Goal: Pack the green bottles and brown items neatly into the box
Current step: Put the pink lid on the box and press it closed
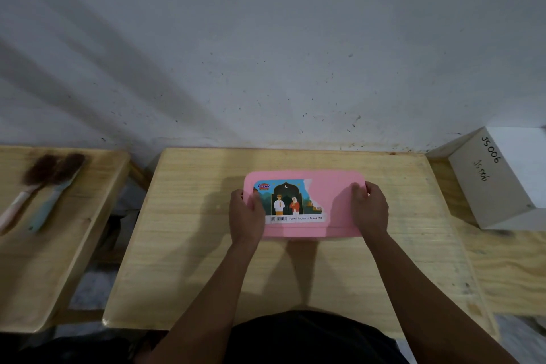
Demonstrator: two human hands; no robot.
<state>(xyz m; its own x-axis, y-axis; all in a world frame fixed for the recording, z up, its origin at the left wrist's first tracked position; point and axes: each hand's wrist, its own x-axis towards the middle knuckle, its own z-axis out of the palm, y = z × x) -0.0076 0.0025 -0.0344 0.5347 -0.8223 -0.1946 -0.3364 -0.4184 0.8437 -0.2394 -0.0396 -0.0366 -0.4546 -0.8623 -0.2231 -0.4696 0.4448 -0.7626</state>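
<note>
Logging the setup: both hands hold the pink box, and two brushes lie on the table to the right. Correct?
No: the head view shows the brushes on the table to the left. The left hand and right hand do hold the pink box.

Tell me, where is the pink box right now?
In the head view, the pink box is at the middle of the wooden table, with the left hand and right hand gripping its two ends.

Dim, greyish light fills the scene. Broad, soft shadow bands slant across the wall (pixel 118 53) from the upper left. Faint, blurred shadows lie on the desk (pixel 183 260), left of the pink box (pixel 331 186) and toward the near edge. Wide-angle distortion bows the desk's edges, and the frame corners look soft.
</note>
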